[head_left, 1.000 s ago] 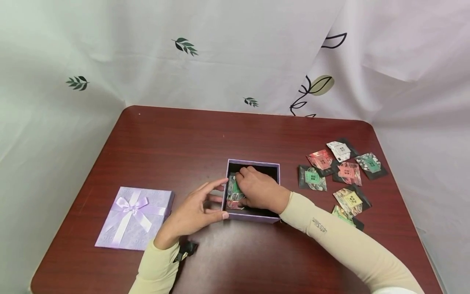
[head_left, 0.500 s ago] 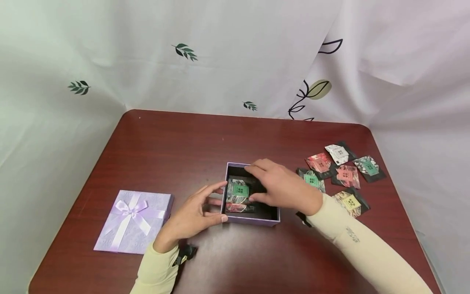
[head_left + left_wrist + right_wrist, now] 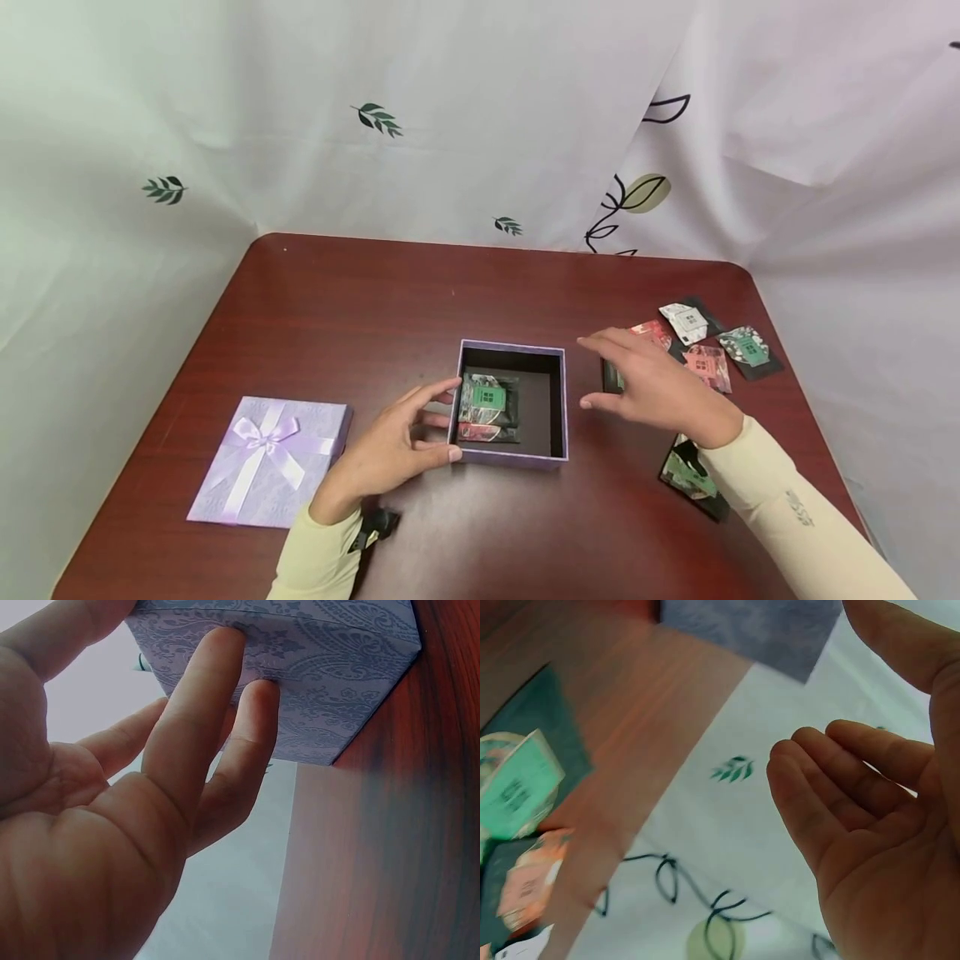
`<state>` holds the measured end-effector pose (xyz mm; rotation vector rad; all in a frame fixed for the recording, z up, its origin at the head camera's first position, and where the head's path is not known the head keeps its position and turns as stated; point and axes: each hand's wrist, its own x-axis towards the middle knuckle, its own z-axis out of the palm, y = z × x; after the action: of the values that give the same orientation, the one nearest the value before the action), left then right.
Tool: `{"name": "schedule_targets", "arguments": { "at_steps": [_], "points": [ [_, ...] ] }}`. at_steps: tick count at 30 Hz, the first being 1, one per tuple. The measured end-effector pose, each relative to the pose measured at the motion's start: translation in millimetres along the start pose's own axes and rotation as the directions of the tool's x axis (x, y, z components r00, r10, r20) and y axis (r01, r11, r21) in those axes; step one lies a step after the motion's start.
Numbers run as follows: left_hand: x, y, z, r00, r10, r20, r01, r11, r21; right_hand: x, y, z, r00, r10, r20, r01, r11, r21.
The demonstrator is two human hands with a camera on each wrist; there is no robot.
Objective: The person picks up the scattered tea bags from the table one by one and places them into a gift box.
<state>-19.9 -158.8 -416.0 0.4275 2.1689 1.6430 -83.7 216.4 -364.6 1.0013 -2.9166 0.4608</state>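
Note:
A lavender open box (image 3: 513, 460) with a black inside stands mid-table. In its left part lie a green-labelled sachet (image 3: 488, 398) and, partly beneath it, a red one (image 3: 486, 432). My left hand (image 3: 382, 446) rests its spread fingertips and thumb against the box's left wall; the left wrist view shows fingers (image 3: 259, 712) touching the patterned side (image 3: 330, 682). Right of the box, my right hand (image 3: 656, 387) hovers with nothing in it, thumb and fingers apart. It partly covers the sachets on that side, and its palm (image 3: 885, 862) shows bare in the right wrist view.
At the left lies a lavender lid (image 3: 262, 462) with a ribbon bow. Several sachets spread over the right side, including a white-labelled one (image 3: 686, 322), a red one (image 3: 708, 367) and a green one (image 3: 748, 346). Another green sachet (image 3: 690, 479) lies under the right wrist.
My right hand has come out of the box and moved right, off the sachets inside, toward those on the table. My left hand stays at the box's left wall.

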Motion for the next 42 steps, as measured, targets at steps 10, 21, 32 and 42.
{"name": "schedule_targets", "arguments": {
  "at_steps": [10, 21, 32, 42],
  "points": [
    [-0.3, -3.2, 2.1, 1.0, -0.004, 0.007, 0.004, 1.0, -0.019, -15, 37, 8.4, 0.991, 0.126, 0.053, -0.128, 0.991, 0.046],
    [-0.4, -4.5, 2.9, 1.0, 0.006, 0.008, -0.005, 0.999, -0.034, -23, 70, 33.1, 0.968, 0.195, 0.156, -0.206, 0.977, 0.056],
    [-0.5, -5.2, 1.7, 1.0, 0.013, 0.007, -0.013, 0.999, -0.045, -27, 85, 49.4, 0.971, 0.166, 0.175, -0.176, 0.983, 0.046],
    [-0.1, -1.4, 0.9, 1.0, -0.002, 0.0, 0.002, 0.999, -0.044, -29, 84, 49.4, 0.986, 0.093, 0.141, -0.093, 0.996, -0.006]
  ]
}}
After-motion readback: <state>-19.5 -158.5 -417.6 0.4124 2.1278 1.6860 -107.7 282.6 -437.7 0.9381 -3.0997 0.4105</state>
